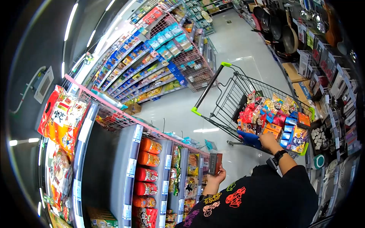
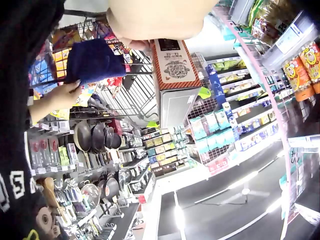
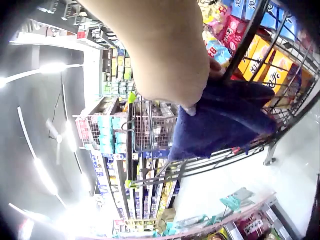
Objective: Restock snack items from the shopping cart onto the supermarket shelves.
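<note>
My left hand (image 1: 217, 177) grips a small carton (image 1: 215, 163) upright beside the shelf end. In the left wrist view the carton (image 2: 176, 70) shows an orange striped border, a printed drawing and a grey side. My right hand (image 1: 269, 142) is at the near side of a shopping cart (image 1: 213, 114), holding a dark blue cloth (image 1: 249, 139) that hangs over the cart's rim. The right wrist view shows the cloth (image 3: 225, 122) draped against the wire side, with the thumb on its edge and the other fingers mostly hidden. Colourful snack packs (image 1: 279, 108) and orange and blue boxes (image 1: 273, 129) fill the cart's far end.
Shelves with orange-lidded jars (image 1: 148, 159) and bagged snacks stand close on the left, edged by a pink wire rack (image 1: 125, 116). Pans (image 1: 291, 40) and kitchenware hang along the right. A pale tiled floor (image 1: 247, 49) runs between, with another snack shelf (image 1: 140, 72) beyond.
</note>
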A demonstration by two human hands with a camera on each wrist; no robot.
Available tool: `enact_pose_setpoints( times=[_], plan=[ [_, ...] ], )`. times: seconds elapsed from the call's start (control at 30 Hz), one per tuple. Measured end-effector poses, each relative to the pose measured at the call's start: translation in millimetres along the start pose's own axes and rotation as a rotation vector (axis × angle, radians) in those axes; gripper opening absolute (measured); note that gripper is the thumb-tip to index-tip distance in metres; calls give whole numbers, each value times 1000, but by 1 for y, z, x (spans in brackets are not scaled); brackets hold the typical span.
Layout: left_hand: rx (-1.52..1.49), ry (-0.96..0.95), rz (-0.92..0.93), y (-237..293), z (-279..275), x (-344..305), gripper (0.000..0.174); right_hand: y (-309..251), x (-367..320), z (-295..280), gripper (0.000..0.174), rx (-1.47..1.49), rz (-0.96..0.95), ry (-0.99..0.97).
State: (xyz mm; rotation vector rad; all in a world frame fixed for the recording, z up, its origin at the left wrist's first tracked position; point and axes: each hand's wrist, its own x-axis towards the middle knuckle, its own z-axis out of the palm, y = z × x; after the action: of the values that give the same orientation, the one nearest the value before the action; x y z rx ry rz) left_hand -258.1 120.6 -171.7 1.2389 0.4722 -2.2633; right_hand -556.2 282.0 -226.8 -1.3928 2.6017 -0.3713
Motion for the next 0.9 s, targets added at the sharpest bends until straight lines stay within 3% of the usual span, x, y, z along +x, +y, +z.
enact_pose_setpoints(
  times=[0.03, 0.13, 0.17, 0.3, 0.4, 0.5, 0.53, 0.63, 0.7, 0.73, 0.83, 0.9],
  plan=[
    [2, -14, -9, 3, 1, 2, 31, -2, -2, -13, 24, 24, -7, 37],
    [6, -61, -43, 10, 2, 8, 30, -15, 1, -25, 25, 604, 73, 422],
    [10, -83, -58, 12, 4, 8, 30, -26, 3, -42, 24, 811, 117, 455],
    [31, -260, -190, 13, 15, 16, 29, -87, -2, -129, 19, 1031, -107, 394],
    [92, -103, -20, -2, 35, 22, 28, -129, 1, -146, 15, 1060, -464, 445],
    [264, -444, -21, -6, 45, 18, 23, -163, -3, -147, 14, 1026, -630, 252],
    [232, -483, -25, -7, 49, 15, 18, -171, 1, -133, 16, 1117, -586, 249],
    [171, -237, 11, 0, 52, 24, 17, -189, 1, -110, 35, 1289, -415, 180],
    [188, -234, 64, -2, 55, 15, 16, -194, 0, -114, 44, 1402, -324, 128],
    [211, -231, 98, -3, 57, 14, 16, -194, 6, -111, 56, 1340, -386, 213],
    [289, -212, 138, 0, 62, 19, 16, -188, 15, -112, 62, 1460, -299, 104],
    [344, -194, 146, 6, 66, 24, 17, -183, 21, -111, 59, 1631, -127, -3]
  ],
)
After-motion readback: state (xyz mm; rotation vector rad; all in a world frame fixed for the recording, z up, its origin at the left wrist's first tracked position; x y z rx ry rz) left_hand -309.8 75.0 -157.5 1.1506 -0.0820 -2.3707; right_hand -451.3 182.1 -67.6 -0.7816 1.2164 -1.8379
